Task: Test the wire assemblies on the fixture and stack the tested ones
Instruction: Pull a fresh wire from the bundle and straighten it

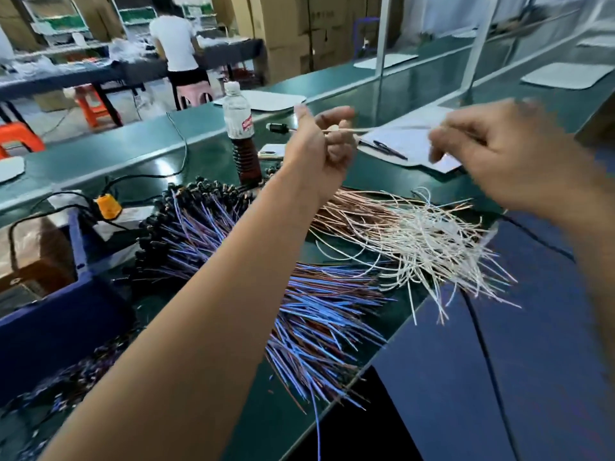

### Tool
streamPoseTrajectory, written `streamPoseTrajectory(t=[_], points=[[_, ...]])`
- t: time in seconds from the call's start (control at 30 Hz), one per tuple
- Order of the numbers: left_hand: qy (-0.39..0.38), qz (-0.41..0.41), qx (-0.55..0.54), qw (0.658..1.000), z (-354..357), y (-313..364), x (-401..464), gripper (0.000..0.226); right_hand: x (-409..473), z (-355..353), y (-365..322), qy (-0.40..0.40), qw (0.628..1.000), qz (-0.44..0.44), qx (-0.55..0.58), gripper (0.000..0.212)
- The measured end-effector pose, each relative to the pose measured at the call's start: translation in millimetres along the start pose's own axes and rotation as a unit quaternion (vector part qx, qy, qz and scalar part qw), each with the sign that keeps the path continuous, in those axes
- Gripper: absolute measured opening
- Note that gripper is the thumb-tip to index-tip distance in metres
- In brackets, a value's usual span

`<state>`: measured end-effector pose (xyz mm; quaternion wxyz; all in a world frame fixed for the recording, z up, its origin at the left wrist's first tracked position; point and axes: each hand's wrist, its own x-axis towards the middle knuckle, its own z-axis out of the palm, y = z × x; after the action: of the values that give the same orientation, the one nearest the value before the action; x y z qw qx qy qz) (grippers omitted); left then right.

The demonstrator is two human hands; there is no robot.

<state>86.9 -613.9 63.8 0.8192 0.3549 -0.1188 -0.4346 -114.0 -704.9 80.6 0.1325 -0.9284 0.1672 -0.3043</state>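
I saw one thin pale wire (372,129) stretched almost level above the bench, its two ends hidden behind fingers. Under it a loose pile of white and copper-coloured wires (416,234) lay fanned out on the green bench top (100,154). Just beside that pile, to the left, lay the blue and brown wire assemblies (316,314) with black connectors (186,201) at their far ends.

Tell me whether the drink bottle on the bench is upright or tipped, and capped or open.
Upright and capped: the bottle stands on its base on the green bench, white cap on top.
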Motion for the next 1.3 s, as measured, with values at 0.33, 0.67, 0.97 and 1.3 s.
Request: streamPoseTrajectory(t=[0.33,0.67,0.97,1.3], points=[[0.138,-0.018,0.085,0.987,-48,-30,22,0.011,-4,99,49,-0.226,0.921,0.215,-0.235,0.037],[0.285,0.178,0.659,0.673,-67,-39,32,0.032,41,183,-7,-0.3,0.93,0.13,-0.167,0.104],[0.221,0.144,0.694,0.67,-93,-41,13,0.029,43,228,-7,-0.311,0.92,0.183,-0.153,0.114],[0.162,0.176,0.643,0.728,-95,-20,-46,0.019,61,211,-14,-0.305,0.913,0.236,-0.131,0.126]])
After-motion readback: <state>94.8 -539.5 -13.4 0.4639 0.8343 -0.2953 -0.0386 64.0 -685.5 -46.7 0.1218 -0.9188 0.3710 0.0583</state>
